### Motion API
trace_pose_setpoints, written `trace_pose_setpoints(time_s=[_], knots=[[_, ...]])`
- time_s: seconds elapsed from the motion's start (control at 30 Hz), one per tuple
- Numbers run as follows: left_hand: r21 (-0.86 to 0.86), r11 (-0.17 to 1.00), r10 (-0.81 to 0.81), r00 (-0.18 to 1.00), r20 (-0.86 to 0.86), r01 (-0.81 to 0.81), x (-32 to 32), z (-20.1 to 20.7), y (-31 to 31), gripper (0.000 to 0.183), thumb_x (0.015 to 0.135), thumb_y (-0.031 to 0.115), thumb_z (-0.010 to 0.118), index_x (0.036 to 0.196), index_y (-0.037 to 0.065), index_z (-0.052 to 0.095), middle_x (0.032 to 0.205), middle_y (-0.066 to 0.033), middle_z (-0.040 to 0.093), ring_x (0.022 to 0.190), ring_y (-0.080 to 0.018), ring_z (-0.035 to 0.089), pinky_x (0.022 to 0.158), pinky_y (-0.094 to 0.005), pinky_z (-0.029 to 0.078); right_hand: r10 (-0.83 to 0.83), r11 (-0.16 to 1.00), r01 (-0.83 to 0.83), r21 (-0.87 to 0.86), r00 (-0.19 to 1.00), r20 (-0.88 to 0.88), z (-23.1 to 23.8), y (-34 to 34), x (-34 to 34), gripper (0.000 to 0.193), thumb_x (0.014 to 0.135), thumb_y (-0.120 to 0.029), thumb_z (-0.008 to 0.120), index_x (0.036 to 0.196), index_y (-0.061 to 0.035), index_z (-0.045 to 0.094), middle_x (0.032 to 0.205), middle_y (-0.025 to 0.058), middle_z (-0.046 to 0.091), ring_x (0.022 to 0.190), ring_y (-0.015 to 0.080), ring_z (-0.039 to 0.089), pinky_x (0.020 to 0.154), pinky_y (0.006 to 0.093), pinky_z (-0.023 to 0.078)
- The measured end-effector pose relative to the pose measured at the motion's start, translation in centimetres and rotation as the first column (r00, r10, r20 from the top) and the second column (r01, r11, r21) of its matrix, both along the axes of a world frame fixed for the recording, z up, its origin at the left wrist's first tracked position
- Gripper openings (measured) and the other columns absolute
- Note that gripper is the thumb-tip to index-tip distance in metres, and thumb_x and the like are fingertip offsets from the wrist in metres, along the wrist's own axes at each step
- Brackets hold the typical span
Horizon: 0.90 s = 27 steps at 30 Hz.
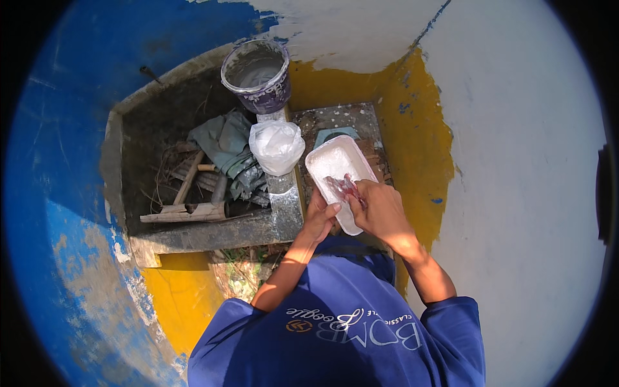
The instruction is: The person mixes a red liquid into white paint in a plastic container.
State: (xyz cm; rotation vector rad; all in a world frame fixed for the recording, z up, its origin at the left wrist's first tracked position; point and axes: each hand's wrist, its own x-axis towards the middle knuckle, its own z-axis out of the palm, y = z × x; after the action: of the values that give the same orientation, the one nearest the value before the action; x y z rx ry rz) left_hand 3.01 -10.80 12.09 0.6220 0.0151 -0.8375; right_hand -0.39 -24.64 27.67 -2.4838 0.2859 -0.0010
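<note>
With my left hand (317, 218) I grasp the near left side of a shallow, round-cornered white tray (314, 169), my thumb against its edge. My right hand (380, 213) is clenched around a reddish tool (343, 186), smeared with white, its working end inside the tray; its exact shape is hidden by my fingers and the coating. The tray sits in front of my body, its floor coated white.

Just left of it, a crinkled, translucent plastic bag (280, 164) bulges with white material on a rough, white-spattered concrete ledge (284, 209). On the far side stands a round purple bucket (267, 100), rim crusted grey, with pale lettering partly smeared over. Farther left, crumpled grey-green sheeting (222, 138) lies by dry, split sticks (187, 180). My smooth blue shirt (335, 322) bears white printed lettering, upside down from here, and a small orange emblem.
</note>
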Motion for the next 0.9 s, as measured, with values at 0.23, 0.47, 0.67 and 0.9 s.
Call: trace_pose_setpoints(time_s=[0.23,0.47,0.67,0.9], knots=[[-0.002,0.999,-0.053,0.998,0.030,0.053,-0.4,0.0,-0.7,0.102,0.074,0.021,0.081,0.152,0.012,0.017,0.147,-0.0102,0.038,0.134,-0.0257,0.042,0.108,-0.0426,0.042,-0.074,0.997,0.074,0.012,0.994,0.077,-2.8,-0.1,1.7,0.020,0.084,-0.018,0.063,0.078,0.0013,0.061,0.075,0.0253,0.062,0.070,0.0459,0.061,0.064,0.0512,0.047],[-0.017,0.996,-0.088,0.996,0.033,0.089,-0.3,0.0,-0.7,0.104,0.073,0.019,0.080,0.153,0.012,0.014,0.146,-0.0115,0.038,0.134,-0.0269,0.043,0.108,-0.0420,0.043,-0.158,0.986,0.161,-0.038,0.985,0.076,-1.0,-3.0,1.0,0.016,0.085,-0.012,0.060,0.080,0.0016,0.064,0.077,0.0231,0.064,0.070,0.0445,0.062,0.064,0.0514,0.049],[0.014,0.996,-0.094,0.993,0.076,0.093,-0.3,0.0,-1.8,0.098,0.076,0.015,0.077,0.151,0.012,0.014,0.143,-0.0114,0.038,0.133,-0.0265,0.044,0.107,-0.0416,0.043,-0.195,0.955,0.217,-0.202,0.973,0.120,-1.3,-2.8,0.4,0.012,0.084,-0.012,0.061,0.083,-0.0008,0.065,0.079,0.0200,0.064,0.071,0.0392,0.063,0.061,0.0476,0.048],[0.008,0.983,-0.182,0.983,0.010,0.182,0.4,0.5,-3.4,0.096,0.077,0.015,0.077,0.151,0.015,0.015,0.144,-0.0093,0.039,0.133,-0.0249,0.044,0.106,-0.0430,0.045,-0.195,0.972,0.203,-0.122,0.978,0.074,-3.0,-3.1,-1.2,0.017,0.085,-0.013,0.058,0.079,0.0014,0.066,0.075,0.0229,0.065,0.069,0.0414,0.065,0.062,0.0481,0.050]])
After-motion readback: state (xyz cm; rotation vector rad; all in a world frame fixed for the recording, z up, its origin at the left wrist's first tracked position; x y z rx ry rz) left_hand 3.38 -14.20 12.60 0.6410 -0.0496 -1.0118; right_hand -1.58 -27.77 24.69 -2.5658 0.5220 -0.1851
